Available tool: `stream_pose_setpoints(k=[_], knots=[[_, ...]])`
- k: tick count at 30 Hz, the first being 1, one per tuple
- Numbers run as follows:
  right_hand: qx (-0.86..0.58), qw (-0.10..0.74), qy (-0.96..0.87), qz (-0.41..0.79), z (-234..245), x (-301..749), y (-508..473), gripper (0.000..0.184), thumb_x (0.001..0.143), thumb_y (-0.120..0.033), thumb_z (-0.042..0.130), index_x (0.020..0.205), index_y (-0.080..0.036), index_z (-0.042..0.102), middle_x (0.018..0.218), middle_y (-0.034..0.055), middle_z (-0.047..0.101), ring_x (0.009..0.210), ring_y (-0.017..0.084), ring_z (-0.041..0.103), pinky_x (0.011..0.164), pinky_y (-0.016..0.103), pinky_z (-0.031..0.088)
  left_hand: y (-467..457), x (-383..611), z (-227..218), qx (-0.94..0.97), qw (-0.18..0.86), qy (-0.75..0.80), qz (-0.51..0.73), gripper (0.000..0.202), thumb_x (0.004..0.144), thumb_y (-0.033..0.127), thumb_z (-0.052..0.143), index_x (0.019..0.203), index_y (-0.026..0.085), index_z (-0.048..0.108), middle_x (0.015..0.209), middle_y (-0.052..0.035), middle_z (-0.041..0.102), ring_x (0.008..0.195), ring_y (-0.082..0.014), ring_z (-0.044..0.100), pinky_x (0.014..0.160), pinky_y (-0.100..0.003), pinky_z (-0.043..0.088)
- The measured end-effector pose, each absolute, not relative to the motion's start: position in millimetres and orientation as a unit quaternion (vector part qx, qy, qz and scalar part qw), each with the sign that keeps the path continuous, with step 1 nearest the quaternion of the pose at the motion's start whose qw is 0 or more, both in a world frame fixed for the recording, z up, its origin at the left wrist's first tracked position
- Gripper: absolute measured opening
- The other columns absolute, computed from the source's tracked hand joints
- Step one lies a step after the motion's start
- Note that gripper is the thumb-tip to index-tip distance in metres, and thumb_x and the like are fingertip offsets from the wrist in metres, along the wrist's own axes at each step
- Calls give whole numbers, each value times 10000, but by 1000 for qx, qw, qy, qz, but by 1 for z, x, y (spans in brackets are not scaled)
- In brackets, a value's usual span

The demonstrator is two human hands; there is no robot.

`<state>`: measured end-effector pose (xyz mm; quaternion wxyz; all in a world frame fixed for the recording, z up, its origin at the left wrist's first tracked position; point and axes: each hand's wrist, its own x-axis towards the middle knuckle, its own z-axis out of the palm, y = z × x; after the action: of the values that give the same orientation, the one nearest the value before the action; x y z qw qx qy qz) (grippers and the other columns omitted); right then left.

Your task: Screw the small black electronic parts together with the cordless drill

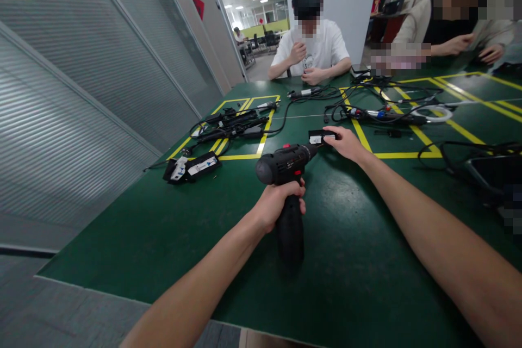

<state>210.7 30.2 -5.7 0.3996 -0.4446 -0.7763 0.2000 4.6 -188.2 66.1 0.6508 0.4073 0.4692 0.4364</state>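
Note:
A black cordless drill [287,166] with red buttons stands before me, its chuck pointing away and to the right. My left hand [281,201] is wrapped round its grip. Just past the chuck, a small black box-shaped part [316,136] with a white label rests at the table. My right hand [346,142] grips its right end between thumb and fingers. The drill's tip is close to this part; whether they touch cannot be made out.
The green table [134,250] carries yellow tape lines. Black adapters and cables [236,125] lie at left, near two labelled black pieces [196,167]. More cables and a pen-like tool [379,115] lie at right. A person [310,43] sits opposite, another person [452,38] at far right.

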Motion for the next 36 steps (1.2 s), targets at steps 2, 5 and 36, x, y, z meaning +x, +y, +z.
stream_pose_setpoints(k=[2,5,36], knots=[[-444,400,-776,201,-6,210,30,423,813,-361,595,1205,-215,657,1115,79,667,943,235,610,870,382,461,-188,5,67,405,647,476,436,215,680,201,586,885,138,564,734,-6,541,511,-114,568,521,-249,441],[-446,398,-776,201,-6,210,30,421,813,-373,595,1203,-227,659,1099,69,674,936,236,611,866,385,463,-188,5,67,402,646,484,433,227,670,210,593,882,131,574,735,-12,551,509,-116,567,510,-249,433],[-449,396,-776,197,-7,211,31,432,813,-379,593,1217,-236,652,1098,72,670,931,237,610,856,385,463,-188,6,70,390,647,489,436,250,651,213,614,880,123,572,693,-20,562,493,-124,562,516,-255,442]])
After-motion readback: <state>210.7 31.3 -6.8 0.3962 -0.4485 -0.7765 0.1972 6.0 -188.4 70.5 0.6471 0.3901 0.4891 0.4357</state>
